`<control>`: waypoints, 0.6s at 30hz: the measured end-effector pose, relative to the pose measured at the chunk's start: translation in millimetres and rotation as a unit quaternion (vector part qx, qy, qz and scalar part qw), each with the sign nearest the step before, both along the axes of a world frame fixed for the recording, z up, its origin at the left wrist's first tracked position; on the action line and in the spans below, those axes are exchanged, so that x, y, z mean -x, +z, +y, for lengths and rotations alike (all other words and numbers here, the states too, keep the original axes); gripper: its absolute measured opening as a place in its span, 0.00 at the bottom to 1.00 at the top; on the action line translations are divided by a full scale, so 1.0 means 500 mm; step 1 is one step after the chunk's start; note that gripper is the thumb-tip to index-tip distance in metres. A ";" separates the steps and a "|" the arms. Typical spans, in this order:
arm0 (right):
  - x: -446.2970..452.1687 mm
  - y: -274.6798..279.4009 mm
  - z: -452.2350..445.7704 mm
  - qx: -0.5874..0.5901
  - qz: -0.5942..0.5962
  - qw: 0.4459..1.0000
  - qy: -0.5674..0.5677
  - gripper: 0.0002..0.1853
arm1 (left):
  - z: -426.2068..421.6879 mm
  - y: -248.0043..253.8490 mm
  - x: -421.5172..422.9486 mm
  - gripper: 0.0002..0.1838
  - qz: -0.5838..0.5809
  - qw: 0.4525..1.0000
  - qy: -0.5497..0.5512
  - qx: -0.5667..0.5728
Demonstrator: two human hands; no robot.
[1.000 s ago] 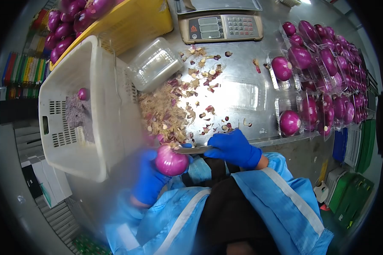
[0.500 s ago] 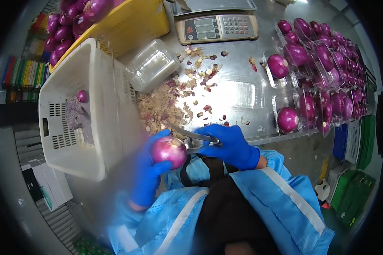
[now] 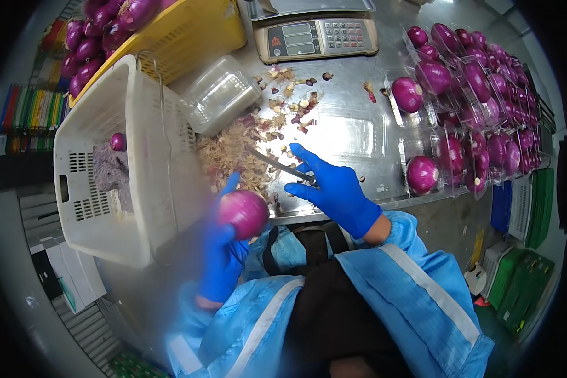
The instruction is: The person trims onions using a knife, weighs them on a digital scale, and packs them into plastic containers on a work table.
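Observation:
My left hand [image 3: 219, 255], in a blue glove, holds a red onion [image 3: 244, 213] near the table's front edge. My right hand [image 3: 337, 192], gloved too, has its index finger and thumb spread, with the handle end of a knife or scissors [image 3: 280, 166] against its palm side. The dark curved blade points up and left over a pile of onion roots and skins [image 3: 233, 154]. Blade and onion are apart. Trimmed bits lie scattered on the metal table [image 3: 353, 82].
A white basket [image 3: 143, 164] stands at the left, a yellow crate [image 3: 189, 38] with onions behind it. Clear trays [image 3: 217, 94] lie beside the basket. A scale [image 3: 315, 39] stands at the back. Packed onions [image 3: 435, 77] fill the right side.
My left hand has turned the onion and moved it slightly left. My right hand's fingers have spread and risen, and the blade has come away from the onion.

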State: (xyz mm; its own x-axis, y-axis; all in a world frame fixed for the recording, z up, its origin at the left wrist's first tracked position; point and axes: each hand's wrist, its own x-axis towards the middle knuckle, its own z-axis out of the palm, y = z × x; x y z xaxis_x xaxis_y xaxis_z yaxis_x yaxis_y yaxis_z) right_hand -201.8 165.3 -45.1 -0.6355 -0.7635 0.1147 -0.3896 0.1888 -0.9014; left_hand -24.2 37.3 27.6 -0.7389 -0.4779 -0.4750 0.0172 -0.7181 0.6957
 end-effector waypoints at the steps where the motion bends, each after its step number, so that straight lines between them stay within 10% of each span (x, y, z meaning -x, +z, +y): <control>1: 0.002 0.027 0.001 0.021 -0.009 1.000 -0.001 0.18 | 0.002 -0.017 -0.006 0.47 0.014 0.996 0.027 -0.083; 7: 0.014 0.085 0.037 -0.021 0.223 0.951 0.211 0.25 | 0.027 -0.005 0.005 0.40 0.112 0.902 0.111 -0.403; 10: 0.006 0.081 0.026 -0.041 0.265 0.942 0.203 0.26 | 0.042 -0.038 -0.006 0.38 -0.024 0.998 0.010 -0.060; 18: 0.034 0.007 0.048 0.001 0.189 0.971 0.146 0.17 | 0.034 -0.024 -0.011 0.33 0.078 0.930 0.087 -0.349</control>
State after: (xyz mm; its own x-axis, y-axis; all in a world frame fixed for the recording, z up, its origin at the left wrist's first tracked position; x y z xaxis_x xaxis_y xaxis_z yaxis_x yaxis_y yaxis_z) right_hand -218.9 189.5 -41.7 -0.3040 -0.9046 0.2989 -0.7298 0.0195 -0.6833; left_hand -18.7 54.2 15.8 -0.7649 -0.2124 -0.6081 0.2366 -0.9707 0.0414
